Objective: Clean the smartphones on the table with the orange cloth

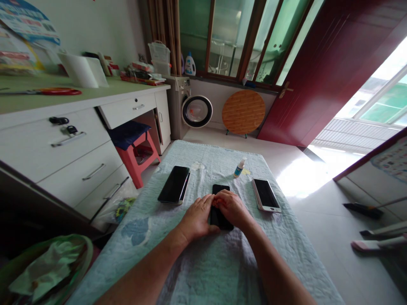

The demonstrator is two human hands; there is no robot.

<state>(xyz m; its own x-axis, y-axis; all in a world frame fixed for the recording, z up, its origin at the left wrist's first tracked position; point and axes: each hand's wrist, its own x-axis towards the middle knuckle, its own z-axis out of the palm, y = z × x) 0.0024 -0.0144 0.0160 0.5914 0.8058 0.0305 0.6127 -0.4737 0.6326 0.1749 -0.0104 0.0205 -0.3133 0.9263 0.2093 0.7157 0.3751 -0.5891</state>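
Observation:
A black smartphone (221, 219) lies face up on the cloth-covered table, partly hidden under both hands. My left hand (197, 217) grips its left edge, the thumb low and the fingers near the top. Over the phone's upper half, my right hand (231, 206) has its fingers curled and pressed down; a small reddish-orange patch shows at the fingertips, too unclear to name. To the left rests a larger black phone (174, 184) on top of another device. On the right is a white-framed phone (267, 195), apparently stacked too. A small spray bottle (239, 168) stands upright behind.
A pale blue quilted cloth (140, 262) covers the table. At left are a white drawer desk (70, 144), a red stool (135, 159) and a lined bin (85, 250). Beyond stand an open front-loading washer (178, 101) and a round wooden board (243, 111). A red door (305, 63) is at right.

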